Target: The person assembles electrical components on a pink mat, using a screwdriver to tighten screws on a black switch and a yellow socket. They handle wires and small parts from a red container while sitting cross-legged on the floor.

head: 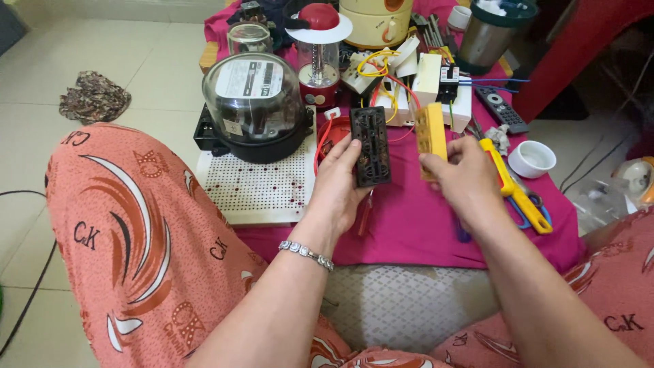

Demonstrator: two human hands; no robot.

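Observation:
My left hand (pixel 338 185) holds a black rectangular plastic part (pixel 370 145) upright, its inner side with small slots and contacts turned toward me. My right hand (pixel 460 176) grips a yellow rectangular cover (pixel 430 133) by its lower end, a short way to the right of the black part; the two pieces do not touch. Both are held above a magenta cloth (pixel 409 218) spread on the floor between my knees.
An electricity meter with a clear dome (pixel 253 102) sits on a white perforated board (pixel 259 187) at left. Behind are a red-topped lantern (pixel 319 51), wired white boxes (pixel 436 85) and a remote (pixel 501 109). A yellow-handled tool (pixel 514 191) and white cup (pixel 532 158) lie right.

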